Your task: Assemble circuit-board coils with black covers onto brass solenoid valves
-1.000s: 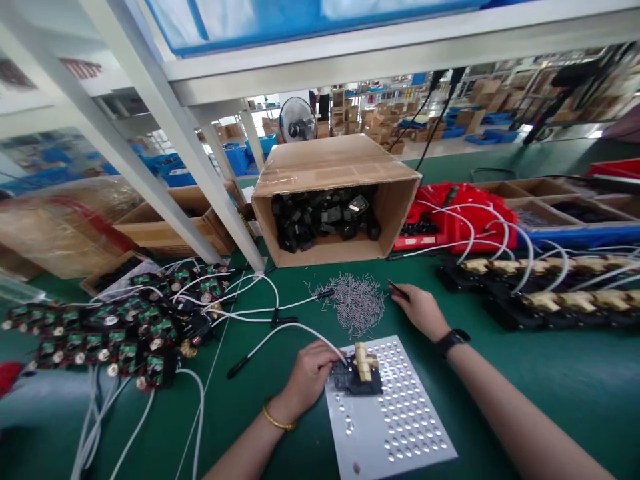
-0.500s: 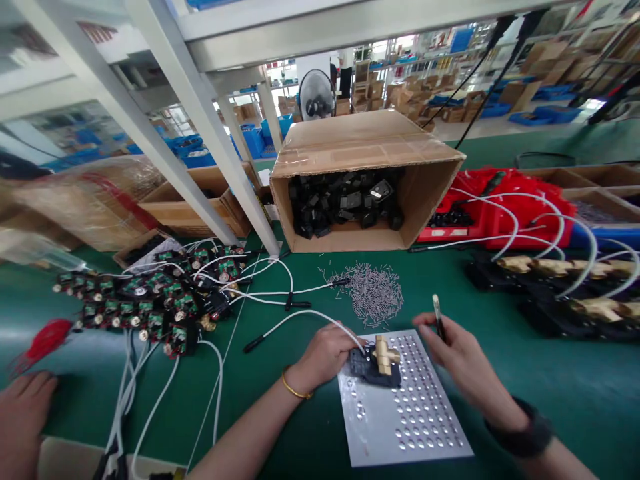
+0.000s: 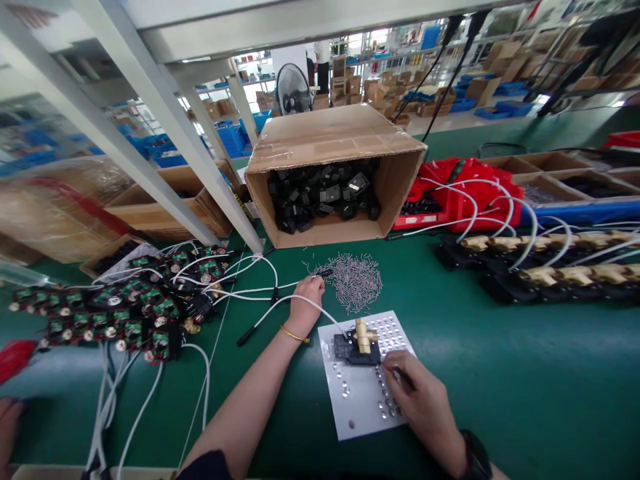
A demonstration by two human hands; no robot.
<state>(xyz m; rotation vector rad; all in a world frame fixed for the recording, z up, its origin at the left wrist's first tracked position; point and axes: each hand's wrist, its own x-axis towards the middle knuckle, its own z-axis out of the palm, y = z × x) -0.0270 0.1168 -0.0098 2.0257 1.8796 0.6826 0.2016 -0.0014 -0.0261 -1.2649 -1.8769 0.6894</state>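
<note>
A black part with a brass fitting [image 3: 359, 343] and a white cable sits on a perforated metal plate [image 3: 353, 400] on the green table. My right hand [image 3: 423, 407] rests on the plate just right of the part and grips a thin dark tool [image 3: 403, 377]. My left hand [image 3: 305, 298] reaches forward to the edge of a heap of small metal pins [image 3: 353, 280], fingers closed at the pins; whether it holds one is too small to tell.
An open cardboard box [image 3: 333, 177] of black parts lies on its side behind the pins. Finished circuit assemblies with white cables [image 3: 135, 303] fill the left. Rows of brass-fitted parts [image 3: 545, 263] lie right. Another person's hand [image 3: 7, 427] shows at far left.
My left hand left the black part and moved forward to the pin heap. My right hand came down with the tool onto the plate beside the part.
</note>
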